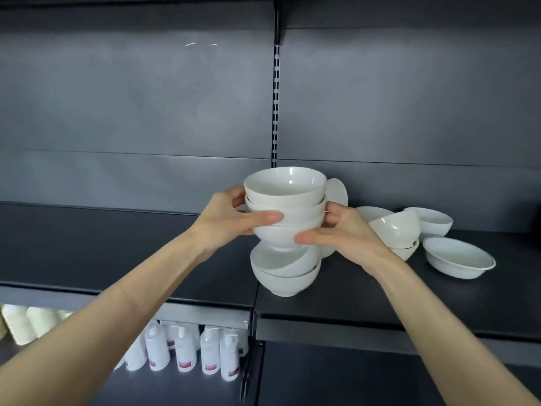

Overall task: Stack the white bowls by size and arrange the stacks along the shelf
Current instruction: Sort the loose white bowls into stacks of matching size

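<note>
Above the shelf (351, 294) | left hand (225, 221) and right hand (345, 232) fingers clamp bowl stack (285, 200) | tilted bowls (285, 268) beneath | loose bowls (456, 257) right

A single wide-angle camera, worn on the person's head, faces the shelf (366, 291) squarely and tilts a little downward, so the dark back panel (146, 98) fills the upper half of the frame. It sits close: both forearms (131, 291) run in from the bottom corners, and the left hand (231, 219) and right hand (348, 234) grip the stack of white bowls (285, 197) near the centre. At the bottom left the view drops past the shelf edge to white bottles (184, 351) on a lower shelf (175, 388), and this is the only view.
</note>
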Demonstrator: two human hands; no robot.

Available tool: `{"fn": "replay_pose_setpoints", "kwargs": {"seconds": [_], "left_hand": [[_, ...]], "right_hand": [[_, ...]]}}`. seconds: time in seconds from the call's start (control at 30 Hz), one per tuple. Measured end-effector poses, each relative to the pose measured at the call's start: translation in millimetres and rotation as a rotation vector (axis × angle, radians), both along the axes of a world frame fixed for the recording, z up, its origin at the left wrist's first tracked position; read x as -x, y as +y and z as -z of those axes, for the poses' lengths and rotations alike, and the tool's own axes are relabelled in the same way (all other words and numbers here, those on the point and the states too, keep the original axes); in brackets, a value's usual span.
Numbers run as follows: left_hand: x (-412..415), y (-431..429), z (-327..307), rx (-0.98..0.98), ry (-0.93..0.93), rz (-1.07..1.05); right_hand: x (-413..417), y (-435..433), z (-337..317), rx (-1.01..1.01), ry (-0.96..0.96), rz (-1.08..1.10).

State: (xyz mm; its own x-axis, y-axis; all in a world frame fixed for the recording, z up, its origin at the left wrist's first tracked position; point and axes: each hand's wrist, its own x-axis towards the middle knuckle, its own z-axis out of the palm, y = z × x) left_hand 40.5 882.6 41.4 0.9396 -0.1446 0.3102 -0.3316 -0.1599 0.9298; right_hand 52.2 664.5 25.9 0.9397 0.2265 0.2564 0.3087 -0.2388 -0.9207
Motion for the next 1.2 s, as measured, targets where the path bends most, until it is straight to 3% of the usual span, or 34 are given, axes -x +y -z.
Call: {"fn": "replay_pose_setpoints", "kwargs": {"seconds": [1.2], "left_hand": [[-13.4, 8.6, 54.5, 0.063, -0.017, 0.116]], "right_hand": [[6.1, 7.8, 39.5, -0.019, -0.071, 0.094]]}}
